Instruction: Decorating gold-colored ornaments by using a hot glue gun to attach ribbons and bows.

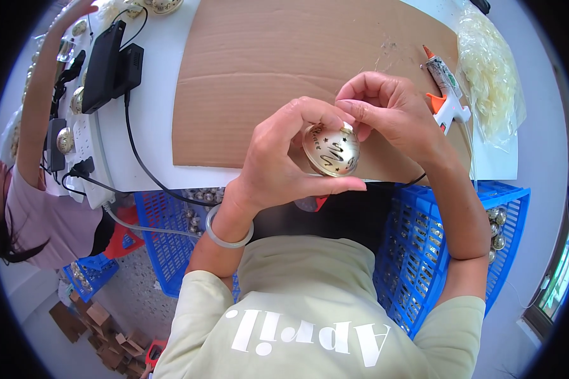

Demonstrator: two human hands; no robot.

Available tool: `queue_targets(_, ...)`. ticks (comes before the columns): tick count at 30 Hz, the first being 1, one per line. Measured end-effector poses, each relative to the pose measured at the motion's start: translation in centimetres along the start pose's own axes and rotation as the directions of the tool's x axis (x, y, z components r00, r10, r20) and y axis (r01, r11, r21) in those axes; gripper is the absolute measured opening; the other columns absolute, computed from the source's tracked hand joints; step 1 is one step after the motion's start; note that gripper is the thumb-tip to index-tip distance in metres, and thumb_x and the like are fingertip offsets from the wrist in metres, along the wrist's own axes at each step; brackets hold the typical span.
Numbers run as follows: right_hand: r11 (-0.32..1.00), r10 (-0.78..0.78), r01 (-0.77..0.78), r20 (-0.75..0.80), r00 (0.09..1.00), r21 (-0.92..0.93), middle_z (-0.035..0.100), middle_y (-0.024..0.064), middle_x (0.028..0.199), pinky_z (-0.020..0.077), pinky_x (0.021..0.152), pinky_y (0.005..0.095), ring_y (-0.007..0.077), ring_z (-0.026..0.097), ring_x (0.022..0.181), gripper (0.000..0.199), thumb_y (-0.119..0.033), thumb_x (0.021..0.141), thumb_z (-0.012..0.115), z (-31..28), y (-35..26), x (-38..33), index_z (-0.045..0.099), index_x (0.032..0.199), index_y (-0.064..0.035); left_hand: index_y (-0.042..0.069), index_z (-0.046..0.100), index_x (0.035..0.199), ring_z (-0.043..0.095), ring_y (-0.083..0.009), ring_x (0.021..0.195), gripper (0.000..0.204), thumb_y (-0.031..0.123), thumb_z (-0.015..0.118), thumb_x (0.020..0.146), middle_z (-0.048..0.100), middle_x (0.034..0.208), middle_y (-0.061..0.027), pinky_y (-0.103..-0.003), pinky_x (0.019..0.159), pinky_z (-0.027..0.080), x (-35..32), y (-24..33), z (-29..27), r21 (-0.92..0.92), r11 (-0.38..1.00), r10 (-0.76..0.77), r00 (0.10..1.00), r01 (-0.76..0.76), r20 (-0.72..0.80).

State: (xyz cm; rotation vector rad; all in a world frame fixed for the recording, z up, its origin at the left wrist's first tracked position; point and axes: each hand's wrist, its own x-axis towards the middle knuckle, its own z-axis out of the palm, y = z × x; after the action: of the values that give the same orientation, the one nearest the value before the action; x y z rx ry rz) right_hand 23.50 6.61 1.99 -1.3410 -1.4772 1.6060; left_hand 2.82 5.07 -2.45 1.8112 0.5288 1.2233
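Note:
My left hand [284, 151] is wrapped round a shiny gold bauble [332, 150] with dark stars and a dark printed pattern. Its thumb lies under the bauble and its fingers curl over the top. Close against the bauble's upper right side is my right hand [389, 110], thumb and forefinger pressed together in a pinch. Whatever sits between those fingertips is too small or hidden to make out. Both hands are raised over the near edge of a brown cardboard sheet [253, 57].
Right of the cardboard lie a white-and-orange hot glue gun [447, 104] and a clear bag [490, 76] of pale pieces. Black power boxes [110, 72] and a white power strip [91, 155] stand left. Blue crates [417, 259] hold baubles below. Another person's arm [38, 107] reaches over the table.

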Motion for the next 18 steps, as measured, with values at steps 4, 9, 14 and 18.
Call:
queue_targets(4, 0.566, -0.423, 0.049, -0.239, 0.874, -0.823, 0.064, 0.0060, 0.073, 0.0451, 0.056, 0.0268, 0.0108, 0.058, 0.060, 0.018, -0.020, 0.096, 0.065, -0.6, -1.6, -3.0, 0.067, 0.093, -0.0022, 0.003, 0.058, 0.102, 0.064, -0.0116, 0.082, 0.061, 0.024, 0.096, 0.060, 0.066, 0.097, -0.0068, -0.024, 0.070, 0.055, -0.6, 0.1, -0.4, 0.083, 0.993, -0.066, 0.984, 0.081, -0.168)
queue_targets(9, 0.250, -0.347, -0.498, -0.557, 0.755, -0.830, 0.057, 0.0045, 0.057, 0.0415, 0.053, 0.0290, 0.0138, 0.055, 0.055, 0.037, -0.036, 0.093, 0.068, -3.4, -0.8, -7.7, 0.060, 0.078, -0.0035, 0.004, 0.056, 0.098, 0.064, -0.0127, 0.075, 0.064, 0.031, 0.097, 0.057, 0.066, 0.091, -0.0066, -0.025, 0.067, 0.056, -0.8, -0.4, -0.9, 0.224, 0.956, -0.110, 0.939, 0.189, -0.325)
queue_targets(14, 0.690, -0.235, -0.414, -0.725, 0.647, -0.593, 0.058, 0.0006, 0.070, 0.0421, 0.054, 0.0260, 0.0090, 0.053, 0.060, 0.043, -0.043, 0.089, 0.073, -5.2, 3.7, -7.4, 0.056, 0.089, -0.0038, 0.004, 0.055, 0.098, 0.065, -0.0152, 0.074, 0.065, 0.030, 0.097, 0.056, 0.065, 0.089, -0.0068, -0.028, 0.068, 0.056, -0.9, -0.6, -0.9, 0.258, 0.950, -0.061, 0.916, 0.175, -0.398)
queue_targets(18, 0.850, -0.164, -0.279, -0.728, 0.666, -0.447, 0.057, 0.0008, 0.080, 0.0423, 0.056, 0.0234, 0.0074, 0.052, 0.064, 0.041, -0.037, 0.088, 0.075, -6.1, 4.8, -6.7, 0.055, 0.094, -0.0028, 0.005, 0.055, 0.098, 0.064, -0.0168, 0.074, 0.064, 0.028, 0.098, 0.055, 0.063, 0.088, -0.0067, -0.029, 0.069, 0.056, -1.2, -0.6, -1.1, 0.295, 0.943, -0.009, 0.901, 0.151, -0.433)
